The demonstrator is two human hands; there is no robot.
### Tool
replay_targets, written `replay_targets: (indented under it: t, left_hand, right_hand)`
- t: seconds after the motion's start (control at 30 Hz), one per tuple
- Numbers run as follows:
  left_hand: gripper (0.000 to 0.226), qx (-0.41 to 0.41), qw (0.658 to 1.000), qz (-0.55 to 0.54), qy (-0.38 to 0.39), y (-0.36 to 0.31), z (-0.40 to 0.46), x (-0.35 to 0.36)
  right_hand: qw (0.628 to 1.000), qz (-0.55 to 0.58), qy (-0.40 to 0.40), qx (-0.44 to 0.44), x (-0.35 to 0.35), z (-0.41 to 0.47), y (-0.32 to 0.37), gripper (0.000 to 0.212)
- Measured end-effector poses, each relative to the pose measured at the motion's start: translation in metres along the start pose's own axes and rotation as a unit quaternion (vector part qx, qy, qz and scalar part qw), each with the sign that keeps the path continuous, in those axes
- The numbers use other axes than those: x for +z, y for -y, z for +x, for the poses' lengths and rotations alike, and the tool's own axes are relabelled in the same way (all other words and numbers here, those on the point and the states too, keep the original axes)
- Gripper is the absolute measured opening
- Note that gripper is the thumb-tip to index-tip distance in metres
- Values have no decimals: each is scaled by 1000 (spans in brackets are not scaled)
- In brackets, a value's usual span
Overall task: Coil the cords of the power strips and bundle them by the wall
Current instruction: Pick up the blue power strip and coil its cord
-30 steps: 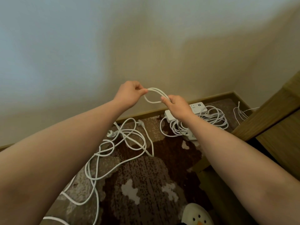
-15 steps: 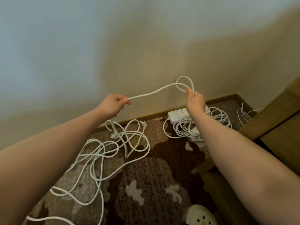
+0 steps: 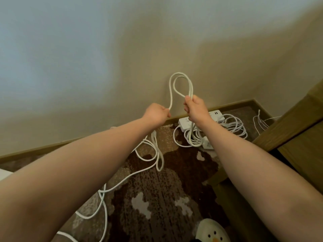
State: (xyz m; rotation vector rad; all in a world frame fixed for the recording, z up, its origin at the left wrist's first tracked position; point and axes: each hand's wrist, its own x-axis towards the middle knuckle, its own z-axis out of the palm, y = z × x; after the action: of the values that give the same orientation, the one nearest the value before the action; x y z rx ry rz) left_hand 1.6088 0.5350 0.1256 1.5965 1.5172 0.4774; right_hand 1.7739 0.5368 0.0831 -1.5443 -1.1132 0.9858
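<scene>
Head view — right hand [image 3: 196, 109] grips upright cord [image 3: 180, 84] loops, left hand [image 3: 157, 114] just beside pinches the feeding strand — slack trails down-left on the carpet [image 3: 157, 198].

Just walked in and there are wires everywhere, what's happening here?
A person is coiling a white cord. The right hand grips the upright loops, and the left hand pinches the next stretch. The remaining cord lies loose on the rug. One power strip already sits by the wall with its cord bundled.
</scene>
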Motion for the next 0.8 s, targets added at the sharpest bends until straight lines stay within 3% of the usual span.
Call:
replay_targets:
  t: [0.37, 0.53, 0.7, 0.8]
  left_hand:
    - [26, 105, 993, 29, -41, 0, -4, 26]
    - [31, 147, 987, 68, -17, -2, -8, 30]
    - [29, 116, 991, 65, 32, 0, -5, 32]
    - [30, 111, 992, 59, 11, 2, -4, 33]
  right_hand:
    - [1000, 0, -5, 29, 3, 0, 11, 26]
    - [996, 51, -20, 63, 2, 2, 16, 23]
    - [997, 55, 1, 63, 5, 0, 18, 29]
    - [995, 61, 9, 73, 6, 0, 20, 29]
